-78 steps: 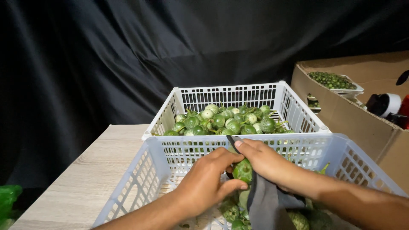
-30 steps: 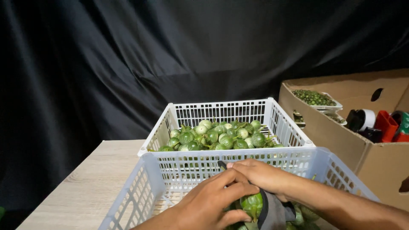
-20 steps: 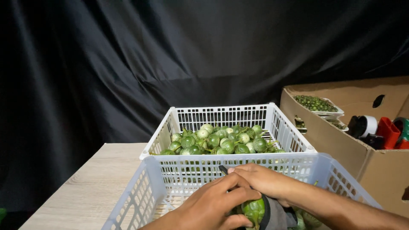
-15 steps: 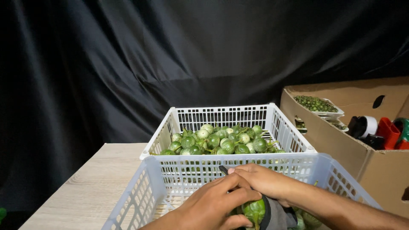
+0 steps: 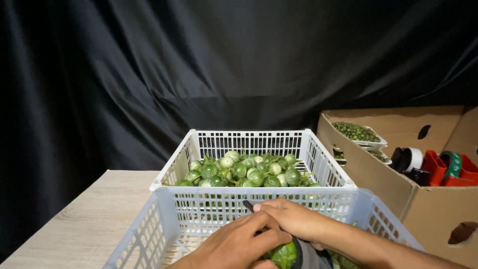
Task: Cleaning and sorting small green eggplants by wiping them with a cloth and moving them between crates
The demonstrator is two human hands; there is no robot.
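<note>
**A:** What did you have at the left of the frame?

**B:** I saw the pale wooden table (image 5: 94,219) running off toward eight o'clock, with black cloth (image 5: 199,65) hung behind everything. My left hand (image 5: 234,244) came in at about six o'clock, inside the near white plastic crate (image 5: 164,214). Its fingers were curled around a small round green eggplant (image 5: 284,254), so that hand was closed on it.

**A:** And the other hand?

**B:** My right hand (image 5: 294,221) lay just at one o'clock from the left, over the top of the same eggplant and touching the left fingers. It was closed around a thin dark tool; only its tip (image 5: 247,204) stuck out at eleven o'clock of the hand, and I could not tell what kind of tool it was. A grey thing sat just under the eggplant; I could not make it out either.

**A:** Farther back?

**B:** At twelve o'clock a second white crate (image 5: 318,159) stood touching the near one, heaped with more green eggplants (image 5: 244,172). At three o'clock sat an open cardboard box (image 5: 398,184) holding a tray of small green chillies (image 5: 356,132), plus red and black items (image 5: 433,167).
</note>
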